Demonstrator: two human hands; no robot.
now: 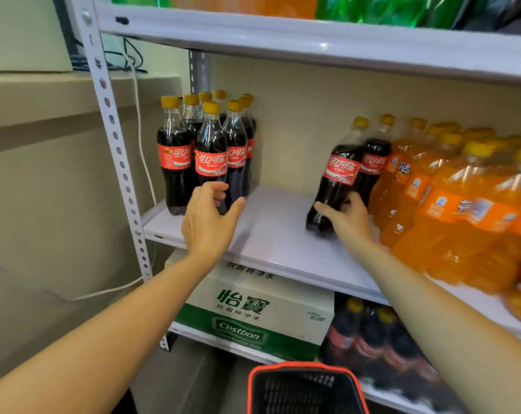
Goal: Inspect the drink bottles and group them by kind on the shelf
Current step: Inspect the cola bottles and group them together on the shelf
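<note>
Bottle of dark cola (338, 177), clear plastic with red label and yellow cap, sits tilted on the white shelf board (277, 234), top leaning right toward a second upright cola bottle (374, 162) beside the packed orange soda bottles (450, 198). Right hand (347, 218) grips its lower body. Left hand (210, 216) holds nothing, fingers loosely curved, just in front of the cluster of matching cola bottles (205, 150) at the shelf's left end.

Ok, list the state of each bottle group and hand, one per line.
cola group: capped, upright, clustered left
held cola bottle: capped, tilted
stray cola bottle: capped, beside the orange ones
orange soda bottles: capped, packed right
left hand: open, by the cola group
right hand: gripping the held cola bottle low down
</note>
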